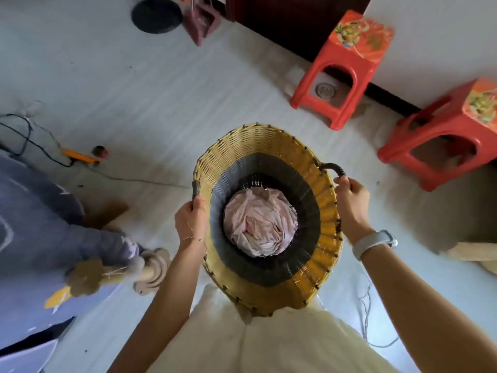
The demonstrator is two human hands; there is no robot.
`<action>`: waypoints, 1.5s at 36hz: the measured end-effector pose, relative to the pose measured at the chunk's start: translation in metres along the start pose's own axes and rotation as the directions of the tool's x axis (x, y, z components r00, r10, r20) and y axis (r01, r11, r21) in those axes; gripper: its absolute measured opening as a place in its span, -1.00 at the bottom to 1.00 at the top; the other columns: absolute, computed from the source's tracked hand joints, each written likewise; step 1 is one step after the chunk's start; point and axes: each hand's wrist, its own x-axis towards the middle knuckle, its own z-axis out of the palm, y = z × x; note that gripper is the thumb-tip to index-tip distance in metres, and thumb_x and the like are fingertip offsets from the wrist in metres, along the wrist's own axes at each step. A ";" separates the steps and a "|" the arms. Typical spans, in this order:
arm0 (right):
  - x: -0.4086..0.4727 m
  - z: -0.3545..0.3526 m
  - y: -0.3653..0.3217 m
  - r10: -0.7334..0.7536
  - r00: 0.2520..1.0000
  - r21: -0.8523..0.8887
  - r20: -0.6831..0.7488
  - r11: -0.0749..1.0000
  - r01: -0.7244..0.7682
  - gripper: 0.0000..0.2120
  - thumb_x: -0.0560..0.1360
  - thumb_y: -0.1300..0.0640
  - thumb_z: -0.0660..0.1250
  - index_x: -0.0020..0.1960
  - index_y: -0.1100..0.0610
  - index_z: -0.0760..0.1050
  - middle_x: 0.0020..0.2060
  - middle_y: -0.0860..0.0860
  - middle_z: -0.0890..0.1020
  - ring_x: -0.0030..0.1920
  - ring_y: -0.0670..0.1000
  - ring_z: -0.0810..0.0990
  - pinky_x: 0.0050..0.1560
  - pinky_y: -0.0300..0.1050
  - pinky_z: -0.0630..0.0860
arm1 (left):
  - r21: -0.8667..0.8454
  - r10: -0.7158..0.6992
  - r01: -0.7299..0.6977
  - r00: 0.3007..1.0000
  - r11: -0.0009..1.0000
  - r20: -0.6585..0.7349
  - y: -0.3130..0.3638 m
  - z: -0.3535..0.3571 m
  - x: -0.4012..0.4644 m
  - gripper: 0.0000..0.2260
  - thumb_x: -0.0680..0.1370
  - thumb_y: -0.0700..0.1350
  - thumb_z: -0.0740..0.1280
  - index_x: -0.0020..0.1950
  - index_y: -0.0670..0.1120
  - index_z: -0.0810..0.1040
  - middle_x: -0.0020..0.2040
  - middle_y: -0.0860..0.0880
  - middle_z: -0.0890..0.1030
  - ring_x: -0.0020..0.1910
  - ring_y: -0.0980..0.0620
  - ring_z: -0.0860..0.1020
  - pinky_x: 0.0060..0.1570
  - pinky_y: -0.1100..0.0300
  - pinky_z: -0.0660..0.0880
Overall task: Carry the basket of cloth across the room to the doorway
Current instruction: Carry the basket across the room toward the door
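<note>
The woven basket, pink cloth at its bottom, is held near the body; the left hand and right hand are closed on opposite handles. It is best kept level and steered left of the red stools.

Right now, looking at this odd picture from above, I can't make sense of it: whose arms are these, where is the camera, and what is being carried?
There is no machine here. The one picture comes from a wide-angle camera worn on a person's head, looking forward and down, so the edges look bent.

The two bare arms are that person's. The left hand and the right hand each grip a dark handle of a tall woven yellow-and-black basket. At its bottom lies crumpled pale pink cloth.

Around it is a pale floor with two red plastic stools near the wall on the right, a round black stand base at top, and an orange power strip with cables on the left.
</note>
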 end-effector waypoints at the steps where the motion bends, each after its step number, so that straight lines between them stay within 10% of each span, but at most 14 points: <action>1: 0.009 0.008 -0.012 -0.009 1.000 0.003 0.006 1.000 0.009 -0.63 0.53 0.15 0.04 0.06 0.44 0.45 -0.21 0.37 0.50 -0.24 0.17 0.38 -0.23 -0.03 0.34 | 0.005 -0.007 0.007 1.000 1.000 -0.011 0.010 0.003 0.012 -0.73 0.50 0.00 0.18 -0.22 -0.16 0.51 -0.03 -0.55 0.53 -0.05 -0.52 0.51 -0.20 -0.22 0.43; 4: 0.039 0.032 -0.047 -0.020 1.000 0.010 0.018 1.000 0.020 -0.66 0.54 0.14 0.04 0.02 0.38 0.47 -0.12 0.35 0.55 -0.17 0.33 0.45 -0.10 0.19 0.47 | -0.002 -0.007 0.007 0.999 1.000 -0.041 0.041 0.012 0.048 -0.69 0.49 0.01 0.17 -0.14 -0.20 0.56 0.02 -0.52 0.55 0.00 -0.49 0.53 -0.07 -0.27 0.48; 11: 0.124 0.094 -0.112 -0.060 0.994 0.072 0.087 0.996 0.054 -0.72 0.54 0.16 0.04 0.00 0.25 0.49 -0.21 0.10 0.49 -0.20 0.06 0.42 -0.17 -0.12 0.35 | -0.067 0.018 -0.028 0.990 0.997 -0.142 0.118 0.026 0.123 -0.65 0.50 -0.07 0.21 -0.08 -0.38 0.55 -0.03 -0.54 0.51 -0.04 -0.54 0.44 -0.22 -0.14 0.39; 14: 0.168 0.121 -0.141 -0.089 0.986 0.084 0.139 0.993 0.078 -0.73 0.55 0.16 0.05 -0.01 0.23 0.49 -0.35 -0.01 0.46 -0.33 -0.04 0.39 -0.33 -0.20 0.36 | -0.092 -0.016 0.000 0.985 0.996 -0.173 0.152 0.036 0.155 -0.72 0.49 -0.08 0.21 -0.42 -0.12 0.42 -0.44 -0.18 0.40 -0.28 -0.23 0.32 -0.37 0.12 0.23; 19: 0.238 0.168 -0.199 -0.137 0.959 0.065 0.247 0.990 0.125 -0.76 0.55 0.15 0.04 -0.03 0.20 0.47 -0.39 -0.02 0.41 -0.38 -0.05 0.35 -0.36 -0.18 0.32 | -0.132 -0.050 0.019 0.970 0.991 -0.239 0.205 0.053 0.198 -0.71 0.53 -0.06 0.16 -0.39 -0.09 0.38 -0.43 -0.07 0.36 -0.39 -0.01 0.31 -0.32 0.16 0.26; 28: 0.318 0.253 -0.297 -0.203 0.913 0.031 0.353 0.978 0.206 -0.70 0.52 0.23 0.07 0.02 0.46 0.44 -0.36 0.07 0.38 -0.29 0.06 0.33 -0.33 -0.15 0.24 | -0.114 -0.122 0.086 0.924 0.990 -0.362 0.270 0.060 0.287 -0.62 0.56 -0.03 0.12 -0.46 -0.09 0.33 -0.42 -0.11 0.37 -0.21 -0.12 0.35 -0.17 0.07 0.27; 54: 0.349 0.632 -0.565 -0.264 0.833 -0.002 0.485 0.953 0.303 -0.71 0.53 0.15 0.09 -0.03 0.32 0.49 -0.40 0.09 0.37 -0.39 0.04 0.30 -0.32 -0.10 0.26 | -0.423 -0.302 0.107 0.852 0.900 -0.427 0.411 -0.100 0.635 -0.72 0.54 -0.07 0.11 -0.34 -0.15 0.39 -0.40 -0.09 0.31 -0.31 -0.04 0.30 -0.30 0.11 0.23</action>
